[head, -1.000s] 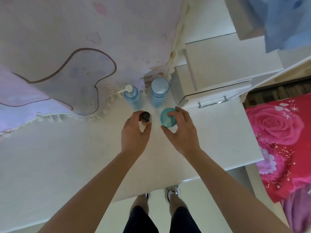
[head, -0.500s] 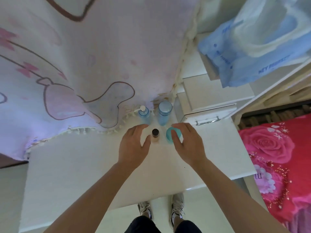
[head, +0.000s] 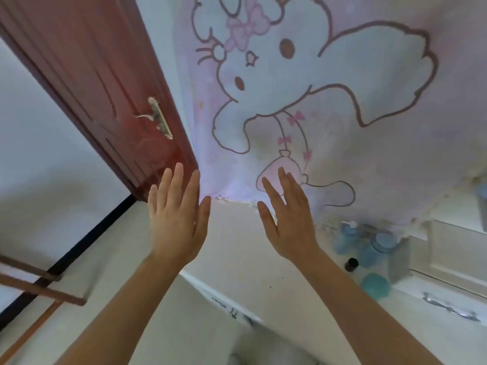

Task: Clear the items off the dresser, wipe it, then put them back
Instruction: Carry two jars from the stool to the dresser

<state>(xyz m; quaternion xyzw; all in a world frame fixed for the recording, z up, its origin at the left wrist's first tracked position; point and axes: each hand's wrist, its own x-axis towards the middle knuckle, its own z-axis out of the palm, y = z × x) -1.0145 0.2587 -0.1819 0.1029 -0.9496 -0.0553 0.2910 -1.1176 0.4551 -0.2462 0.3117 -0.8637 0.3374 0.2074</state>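
While both arms reach forward over the white dresser top [head: 263, 259], the left hand [head: 176, 217] and right hand [head: 288, 222] are raised flat with fingers spread, backs to the camera, gripping nothing. The task items stand in a cluster to the right of and below the right hand's fingers, well apart from them, at the back right of the dresser. Nearest the right wrist is a small dark-capped vial [head: 351, 264]; just beyond it lies a round teal jar [head: 375, 285]. Behind these stand a translucent blue pump bottle [head: 345, 238] with a white nozzle and a blue bottle with a pale round cap [head: 376, 248]; motion blur softens their outlines. Past the fingertips hangs a pink cartoon-print cloth [head: 329, 101], and beyond the left fingers stands a red-brown door [head: 105, 88] with a metal lever handle [head: 158, 118].
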